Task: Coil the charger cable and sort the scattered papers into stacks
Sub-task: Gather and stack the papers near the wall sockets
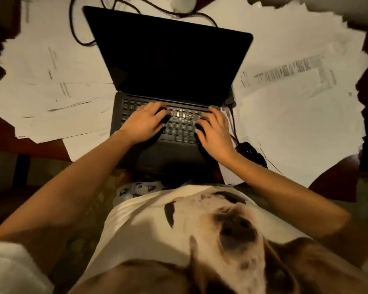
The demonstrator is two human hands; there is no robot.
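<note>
our left hand (145, 122) and right hand (212, 134) both rest on the keyboard (181, 124) of an open black laptop (170, 60), whose screen is dark. the fingers of each hand are loosely bent with the tips down on the keys; neither hand grasps anything.

the laptop sits in the middle of a dark wooden table (331, 179), on top of the papers (51, 81). these lie scattered and overlapping to the left, to the right and behind it. some carry printed lines, and a few reach past the table edge near us.

the charger cable (233, 124) is plugged in at the laptop's right side by the hinge. it runs toward us just beside our right hand and ends in a loose black tangle (251, 152) on the papers by our right wrist. more dark cable loops over the papers behind the lid at the upper left. it is probably the same lead, though the lid hides the join.

a blurred white object (182, 4) sits at the far edge, beside that loop. low in the view is our white shirt (157, 219) with a dog's face printed on it.
</note>
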